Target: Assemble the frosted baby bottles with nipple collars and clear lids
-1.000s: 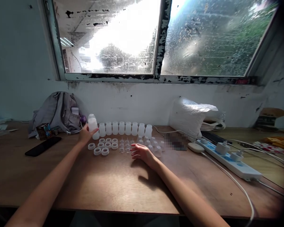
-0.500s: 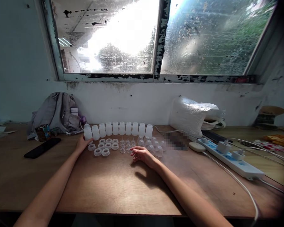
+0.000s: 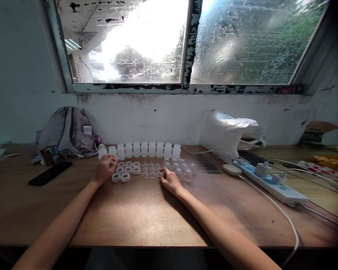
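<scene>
Tabletop (image 3: 146, 225) of wood, with bottle parts set out at its centre. The right hand (image 3: 171, 180) is lowered, fingers bent, to the clear teats (image 3: 144, 175); the left hand (image 3: 104, 170) is half curled beside the white collar rings (image 3: 125, 177). Whether anything is gripped by either cannot be told. Clear domed caps (image 3: 187, 175) are grouped right of centre. Behind, one bottle (image 3: 102, 151) at the row's left end is capped; the frosted bottles (image 3: 144, 150) beside it are left uncapped, their parts unfitted.
</scene>
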A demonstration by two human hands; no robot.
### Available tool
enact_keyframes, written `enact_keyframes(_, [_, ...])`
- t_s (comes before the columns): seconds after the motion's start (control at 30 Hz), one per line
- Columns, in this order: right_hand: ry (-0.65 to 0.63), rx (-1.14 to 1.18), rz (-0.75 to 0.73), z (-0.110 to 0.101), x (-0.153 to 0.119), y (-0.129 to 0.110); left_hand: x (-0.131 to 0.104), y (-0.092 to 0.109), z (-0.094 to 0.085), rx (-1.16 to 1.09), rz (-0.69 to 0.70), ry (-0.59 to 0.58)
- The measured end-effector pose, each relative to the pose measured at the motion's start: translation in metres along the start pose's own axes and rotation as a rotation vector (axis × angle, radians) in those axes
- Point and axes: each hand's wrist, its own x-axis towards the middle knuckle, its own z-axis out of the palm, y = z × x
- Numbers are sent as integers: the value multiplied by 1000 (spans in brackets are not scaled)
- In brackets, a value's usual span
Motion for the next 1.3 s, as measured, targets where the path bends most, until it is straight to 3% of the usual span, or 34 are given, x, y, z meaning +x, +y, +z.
enact_keyframes(0.07, [-1, -55, 50, 3, 0, 2, -2, 20, 5, -29, 229, -250])
enact_keyframes(0.13, [2, -82, 80, 5, 1, 3, -4, 38, 10, -38, 356, -402])
enact_keyframes(0.3, [24, -81, 90, 8, 3, 6, -6, 63, 14, -89, 408, -511])
enact_keyframes(0.57, [-11, -115, 80, 4, 4, 0, -3, 95, 20, -238, 331, -506])
enact_keyframes(0.73, [131, 39, -57, 1, 1, -5, 7, 124, 35, -424, 125, -362])
enact_keyframes(0.87, [143, 176, -118, -1, -2, -10, 0, 141, 53, -604, -86, -311])
enact_keyframes(1.0, [145, 179, -233, -3, -5, -15, -12, 145, 58, -675, -135, -361])
enact_keyframes(1.1, [95, 314, -253, -3, -8, -21, -14, 142, 54, -636, -154, -386])
enact_keyframes(1.3, [-81, 704, -18, -7, -10, -27, -14, 136, 48, -585, -158, -384])
